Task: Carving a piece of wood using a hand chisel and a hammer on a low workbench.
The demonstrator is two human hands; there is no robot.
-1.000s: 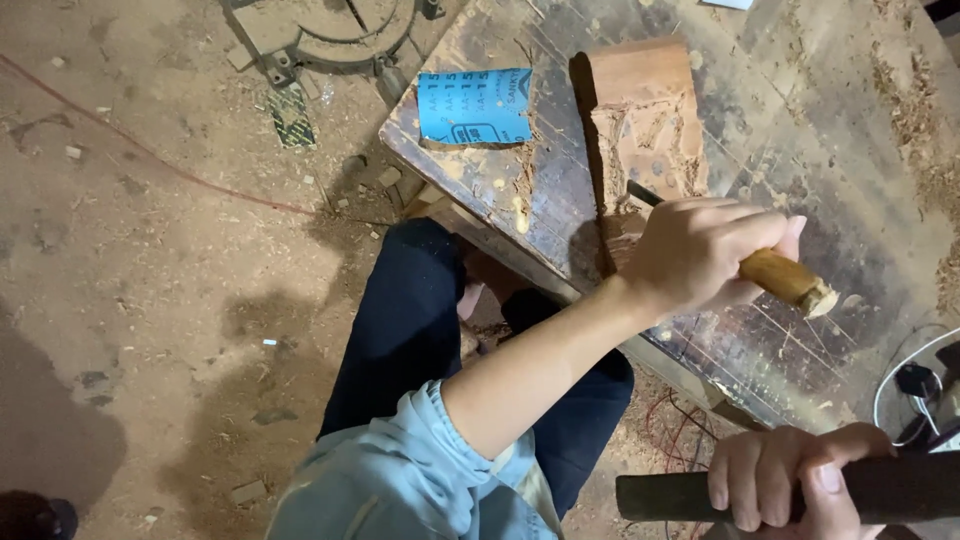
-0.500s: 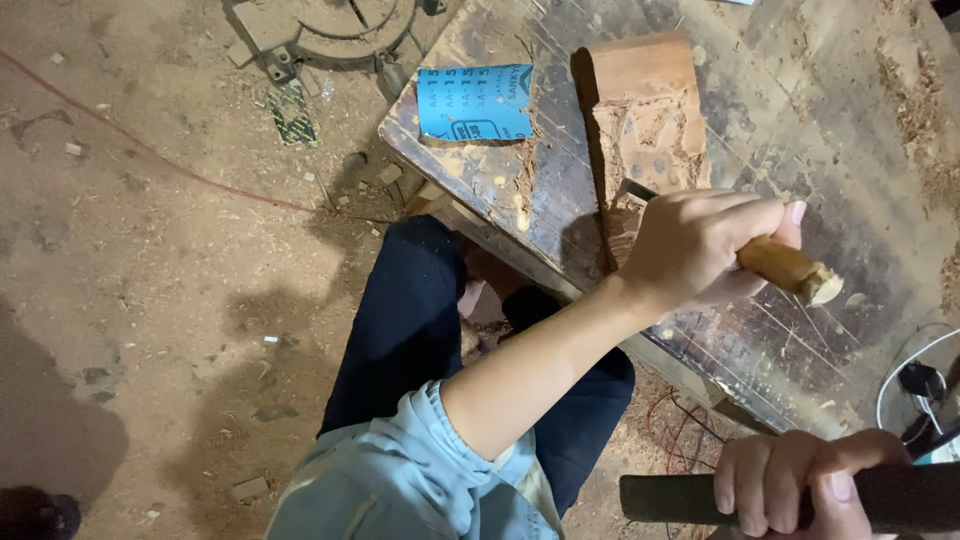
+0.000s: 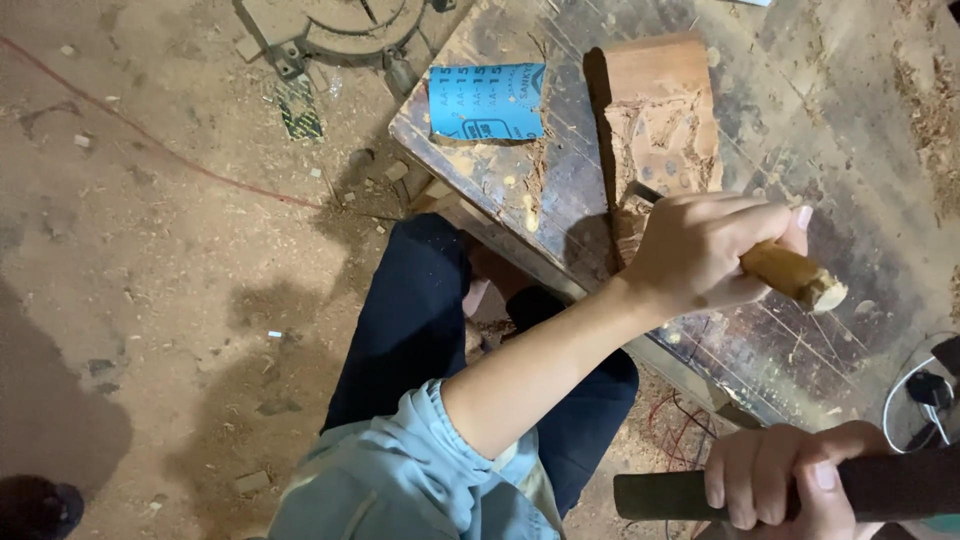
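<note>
At the counter [image 3: 560, 180], my left hand [image 3: 700, 255] has its fingers wrapped tight round the chisel [image 3: 790, 275], its wooden handle poking out toward four o'clock, its blade resting on the carved wood block [image 3: 660, 120]. Down at five o'clock, my right hand [image 3: 790, 485] clenches a dark mallet handle [image 3: 870, 490], off the counter. Blue sandpaper [image 3: 487, 102] lies at nine o'clock of the block.

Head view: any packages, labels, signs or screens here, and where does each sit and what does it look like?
Blue sheet: lies flat at the near-left corner of the workbench, left of the carved wood block; roughly rectangular, light blue with rows of dark print, edges slightly curled.
No packages, signs or screens show.
</note>
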